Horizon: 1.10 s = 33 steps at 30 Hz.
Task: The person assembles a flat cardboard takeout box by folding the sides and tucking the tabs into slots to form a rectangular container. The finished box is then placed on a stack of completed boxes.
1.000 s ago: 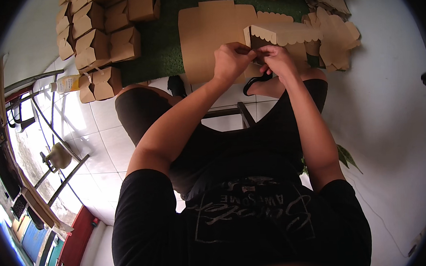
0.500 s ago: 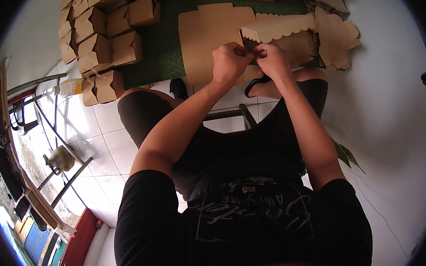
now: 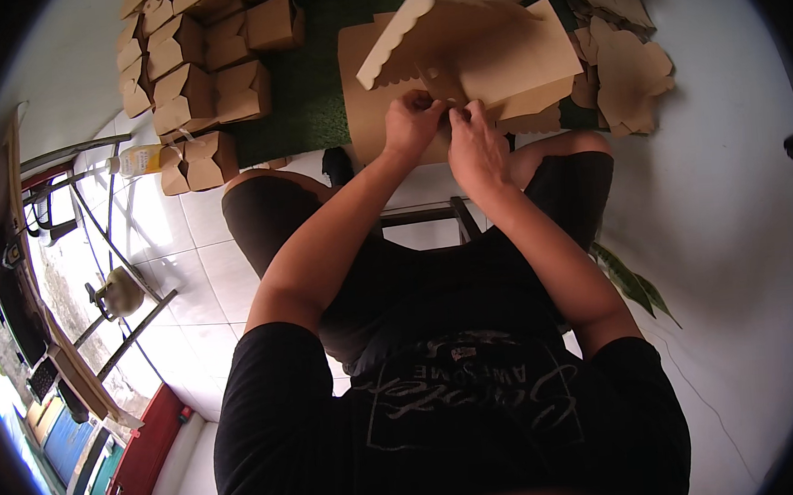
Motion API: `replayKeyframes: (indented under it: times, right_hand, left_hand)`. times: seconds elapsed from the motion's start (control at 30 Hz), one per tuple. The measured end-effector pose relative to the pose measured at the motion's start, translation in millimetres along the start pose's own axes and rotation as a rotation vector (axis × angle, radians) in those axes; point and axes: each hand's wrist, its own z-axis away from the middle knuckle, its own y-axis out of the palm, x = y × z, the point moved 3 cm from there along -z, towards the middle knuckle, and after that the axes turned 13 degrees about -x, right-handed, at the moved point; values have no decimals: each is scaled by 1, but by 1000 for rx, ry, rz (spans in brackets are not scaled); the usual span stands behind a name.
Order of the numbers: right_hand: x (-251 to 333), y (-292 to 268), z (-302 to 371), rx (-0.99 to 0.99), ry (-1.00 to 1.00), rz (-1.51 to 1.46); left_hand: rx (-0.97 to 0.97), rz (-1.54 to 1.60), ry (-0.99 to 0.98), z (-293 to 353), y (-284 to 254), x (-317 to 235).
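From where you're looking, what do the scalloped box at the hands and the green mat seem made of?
The scalloped box looks like matte brown paperboard: thin, crisply creased panels. The green mat is perhaps artificial turf, given its dull, speckled, rough surface.

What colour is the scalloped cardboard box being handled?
The scalloped cardboard box is light brown; see head view.

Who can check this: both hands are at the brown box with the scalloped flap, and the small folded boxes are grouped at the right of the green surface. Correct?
No: the head view shows the small folded boxes grouped at the left of the green surface. The left hand and right hand are at the brown box.
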Motion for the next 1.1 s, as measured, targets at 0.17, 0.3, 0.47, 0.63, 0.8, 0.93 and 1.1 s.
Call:
replayKeyframes:
  times: [0.17, 0.3, 0.47, 0.63, 0.8, 0.93, 1.1]
  right_hand:
    - [5, 8, 3, 18, -57, 47]
    - [5, 10, 6, 29, -54, -2]
    - [4, -8, 23, -63, -101, -234]
    - [-26, -18, 47, -128, -173, -562]
    - [-94, 35, 60, 192, 540, -707]
    - [-123, 59, 36, -100, 400, -824]
    - [-117, 69, 16, -44, 283, -745]
  left_hand:
    - [62, 35, -3, -13, -3, 18]
    - [-12, -59, -1, -16, -3, 23]
    - [-99, -143, 87, -19, -3, 25]
    - [-45, -102, 79, -26, 1, 32]
    - [-95, -224, 168, -27, 6, 33]
    - [-103, -407, 326, -22, 2, 21]
    - [-39, -408, 285, -9, -3, 8]
